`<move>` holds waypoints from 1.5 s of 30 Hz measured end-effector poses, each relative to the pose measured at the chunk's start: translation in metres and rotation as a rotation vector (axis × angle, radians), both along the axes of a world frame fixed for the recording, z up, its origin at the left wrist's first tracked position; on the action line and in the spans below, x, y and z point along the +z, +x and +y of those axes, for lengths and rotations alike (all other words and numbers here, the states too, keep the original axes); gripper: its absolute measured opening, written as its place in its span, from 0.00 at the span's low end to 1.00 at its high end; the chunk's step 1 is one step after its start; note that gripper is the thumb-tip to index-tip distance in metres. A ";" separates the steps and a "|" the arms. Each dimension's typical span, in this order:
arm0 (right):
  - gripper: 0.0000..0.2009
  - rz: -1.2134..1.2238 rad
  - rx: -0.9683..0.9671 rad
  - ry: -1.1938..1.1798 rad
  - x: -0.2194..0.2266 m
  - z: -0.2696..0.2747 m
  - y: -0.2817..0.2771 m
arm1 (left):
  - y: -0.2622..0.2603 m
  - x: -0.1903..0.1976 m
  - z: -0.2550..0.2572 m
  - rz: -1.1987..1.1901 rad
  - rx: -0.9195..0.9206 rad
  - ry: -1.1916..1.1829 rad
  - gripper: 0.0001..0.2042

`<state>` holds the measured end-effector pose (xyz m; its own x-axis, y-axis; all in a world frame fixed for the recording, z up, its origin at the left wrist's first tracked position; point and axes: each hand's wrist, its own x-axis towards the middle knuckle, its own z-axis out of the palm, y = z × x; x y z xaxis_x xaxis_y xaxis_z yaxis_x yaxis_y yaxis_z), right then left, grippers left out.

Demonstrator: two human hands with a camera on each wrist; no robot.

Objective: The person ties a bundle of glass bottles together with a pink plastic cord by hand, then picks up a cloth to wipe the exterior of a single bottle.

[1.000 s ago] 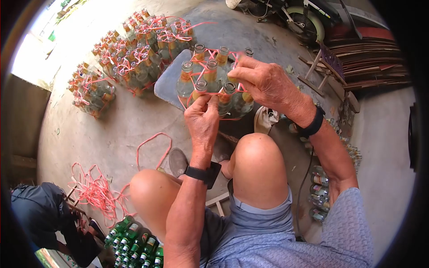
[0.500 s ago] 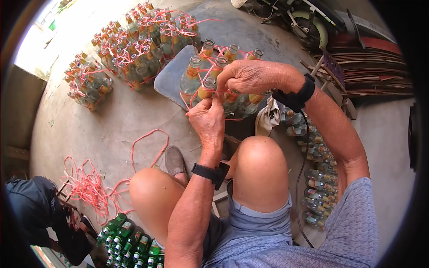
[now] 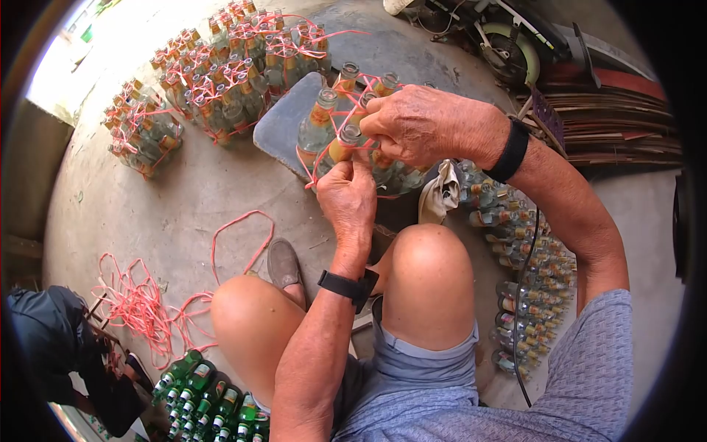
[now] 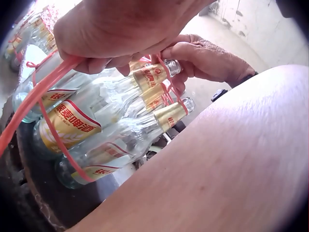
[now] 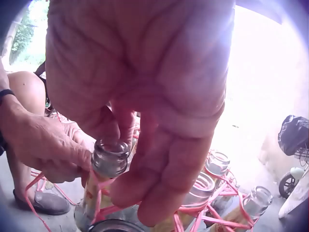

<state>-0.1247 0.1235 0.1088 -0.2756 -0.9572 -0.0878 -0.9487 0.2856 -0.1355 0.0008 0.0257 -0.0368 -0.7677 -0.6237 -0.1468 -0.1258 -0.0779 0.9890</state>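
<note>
A bundle of clear glass bottles (image 3: 313,134) with gold neck labels stands on a grey-blue board (image 3: 280,127). Pink string (image 4: 48,89) is laced round their necks and loops their lower parts. My left hand (image 3: 347,199) pinches the string beside the nearest bottle's neck. Over the necks on the right is my right hand (image 3: 438,127), fingers curled down among them. In the right wrist view, its fingers (image 5: 159,179) reach down beside a bottle mouth (image 5: 111,157) where the string runs; the pinch itself is partly hidden by the hand.
Several tied bottle bundles (image 3: 221,81) stand on the floor behind, left. Loose pink string (image 3: 136,302) lies in a heap near green bottles (image 3: 202,398). Rows of clear bottles (image 3: 526,295) lie at right, by a cable. A whitish cloth (image 3: 440,193) hangs by the board. Another person (image 3: 62,353) is at lower left.
My right hand has moved from the bundle's right side in over the near necks, then slightly back to the right. The left hand keeps hold of the string near the front bottle.
</note>
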 end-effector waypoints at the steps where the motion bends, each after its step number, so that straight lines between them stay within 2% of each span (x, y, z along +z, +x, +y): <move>1: 0.13 0.014 -0.008 0.038 0.003 -0.001 0.000 | 0.000 -0.001 0.000 -0.002 -0.006 -0.007 0.28; 9: 0.11 0.082 0.035 0.248 0.018 -0.010 -0.003 | 0.002 0.010 0.004 0.002 -0.015 0.042 0.25; 18: 0.16 0.131 0.046 0.345 0.026 -0.019 -0.012 | 0.003 0.010 0.005 0.056 -0.029 0.045 0.21; 21: 0.14 0.057 0.025 0.355 0.036 -0.020 -0.010 | 0.003 0.012 0.005 0.051 -0.037 0.041 0.21; 24: 0.12 -0.120 -0.060 0.429 0.052 -0.021 -0.014 | 0.002 0.016 0.005 0.067 -0.035 0.039 0.22; 27: 0.08 -0.112 -0.028 0.393 0.047 -0.008 -0.024 | 0.000 0.013 0.007 0.138 -0.020 0.093 0.22; 33: 0.07 -0.519 -0.071 0.014 0.030 0.004 -0.037 | -0.002 0.010 0.008 0.148 -0.019 0.087 0.21; 36: 0.09 -0.750 -0.277 -0.014 0.034 0.005 -0.026 | -0.002 0.014 0.008 0.152 -0.023 0.111 0.20; 39: 0.11 -0.754 -0.319 -0.019 0.028 0.009 -0.037 | -0.004 0.011 0.010 0.162 -0.016 0.101 0.19; 42: 0.11 -0.628 -0.220 -0.093 0.021 0.011 -0.047 | -0.002 0.016 0.011 0.145 -0.014 0.098 0.18; 45: 0.11 -0.385 -0.156 0.029 0.036 0.006 -0.050 | 0.000 0.017 0.012 0.136 -0.032 0.084 0.16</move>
